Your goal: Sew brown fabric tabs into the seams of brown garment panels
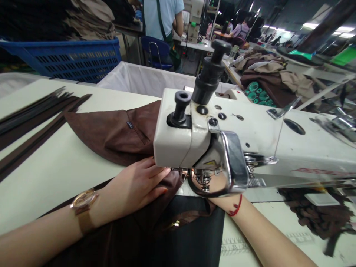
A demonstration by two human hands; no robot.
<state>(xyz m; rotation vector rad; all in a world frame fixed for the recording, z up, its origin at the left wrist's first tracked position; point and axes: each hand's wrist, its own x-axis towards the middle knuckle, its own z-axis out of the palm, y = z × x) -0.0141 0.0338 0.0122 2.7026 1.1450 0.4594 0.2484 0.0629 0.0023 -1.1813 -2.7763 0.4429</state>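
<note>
My left hand (139, 183) lies flat, fingers stretched out, on brown fabric (116, 129) just left of the needle area of a white sewing machine (222, 137). A gold watch sits on that wrist. My right hand (219, 193) reaches in under the machine head; only its back and the wrist with a red string bracelet (236, 207) show, and its fingers are hidden behind the metal guard. A black fabric panel (191, 233) with a zipper pull lies between my forearms.
Dark zipper strips (36, 115) lie on the table at the left. A blue plastic crate (69, 59) and a white-lined bin (139, 78) stand behind. Piled brown garments (272, 78) lie at the right. A person in a light blue shirt (161, 15) stands at the back.
</note>
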